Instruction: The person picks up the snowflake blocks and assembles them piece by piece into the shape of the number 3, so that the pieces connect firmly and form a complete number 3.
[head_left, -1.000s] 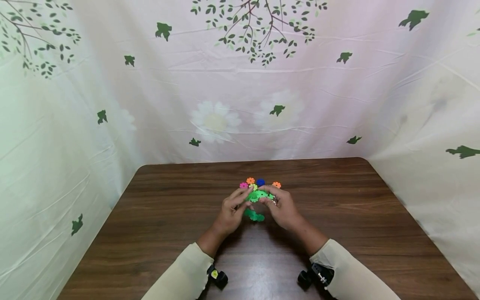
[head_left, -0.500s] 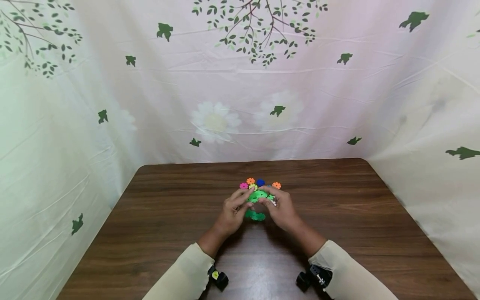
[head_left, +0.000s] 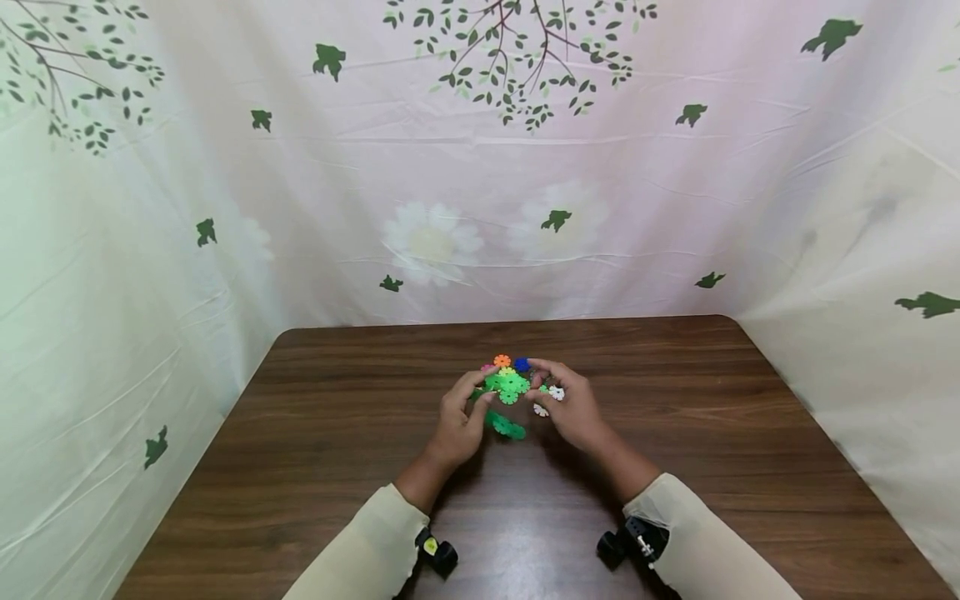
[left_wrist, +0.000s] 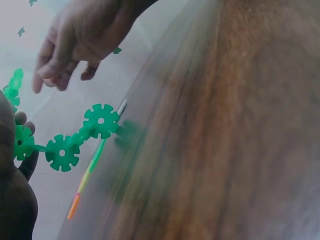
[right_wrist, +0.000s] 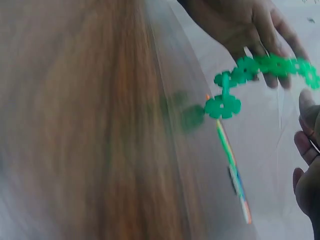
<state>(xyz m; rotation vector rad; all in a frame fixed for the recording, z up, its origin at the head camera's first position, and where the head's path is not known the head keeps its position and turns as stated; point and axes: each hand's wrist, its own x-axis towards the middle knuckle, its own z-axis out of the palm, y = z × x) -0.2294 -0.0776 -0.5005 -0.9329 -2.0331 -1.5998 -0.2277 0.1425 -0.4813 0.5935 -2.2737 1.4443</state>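
Observation:
A chain of interlocking green snowflake discs [head_left: 510, 385] hangs above the table, its lower end curving toward the person in the head view. My left hand [head_left: 459, 421] pinches the chain's left part between thumb and fingers. Just to the right, my right hand [head_left: 576, 410] has its thumb and index finger spread, with a gap to the chain. In the left wrist view, that right hand [left_wrist: 90, 37] holds nothing. Linked discs [right_wrist: 223, 106] dangle over the table in the right wrist view, where the left hand [right_wrist: 240, 25] shows behind them.
On the brown table [head_left: 337, 467], loose discs lie beyond the hands: an orange disc [head_left: 502, 361], a blue disc [head_left: 522, 364] and a white disc [head_left: 556, 392] among them. A printed white cloth [head_left: 480, 183] hangs behind the table's far edge.
The right hand has let go of the green chain and shifted slightly right, its fingers spreading. The chain has moved a little left with the left hand, and white discs are uncovered.

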